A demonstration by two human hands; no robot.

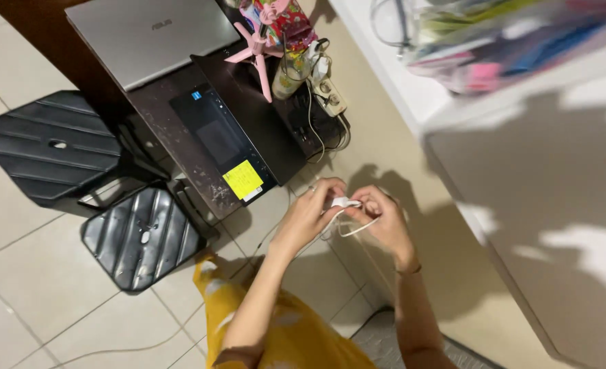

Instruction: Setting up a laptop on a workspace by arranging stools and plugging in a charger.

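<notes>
Centre of the frame: both hands meet on a small white plastic charger plug [344, 202] with a thin white cable [353, 229] looping below. The left hand [307, 215] has its grip pinched on the plug body; the right hand [383, 222] closes fingers around the cable. Best to keep the loop slack, clear of the dark table [248, 130] at upper centre.

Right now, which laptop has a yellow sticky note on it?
The dark open laptop nearer the hands; the yellow sticky note sits at its corner. The silver laptop behind it is closed and bare.
</notes>
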